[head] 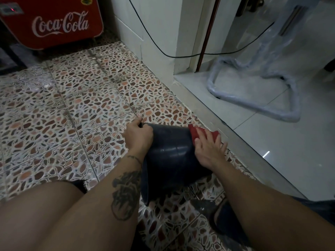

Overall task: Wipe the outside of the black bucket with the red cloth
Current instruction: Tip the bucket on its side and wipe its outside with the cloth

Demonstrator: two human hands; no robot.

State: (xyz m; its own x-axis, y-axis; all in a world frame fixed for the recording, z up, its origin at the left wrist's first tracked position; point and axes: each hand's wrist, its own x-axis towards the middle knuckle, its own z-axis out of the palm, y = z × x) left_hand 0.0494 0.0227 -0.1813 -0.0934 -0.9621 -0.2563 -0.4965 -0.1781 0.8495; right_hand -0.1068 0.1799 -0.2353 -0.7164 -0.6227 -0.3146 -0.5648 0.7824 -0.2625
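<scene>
The black bucket [168, 160] lies tilted on its side on the patterned floor, its base pointing away from me. My left hand [139, 135] grips the far left edge of the base. My right hand [208, 150] presses the red cloth [194, 132] flat against the bucket's upper right wall, fingers spread over it. Only the far part of the cloth shows past my fingers. The bucket's mouth faces my legs and is partly hidden by my left forearm.
A raised stone threshold [213, 120] runs diagonally just right of the bucket, with pale tiles [272, 160] beyond. A wrapped metal frame [282, 113] stands there. A red Coca-Cola cooler [54, 24] sits far left. A black cable [163, 49] hangs along the wall. A dark slipper [224, 216] lies by my right leg.
</scene>
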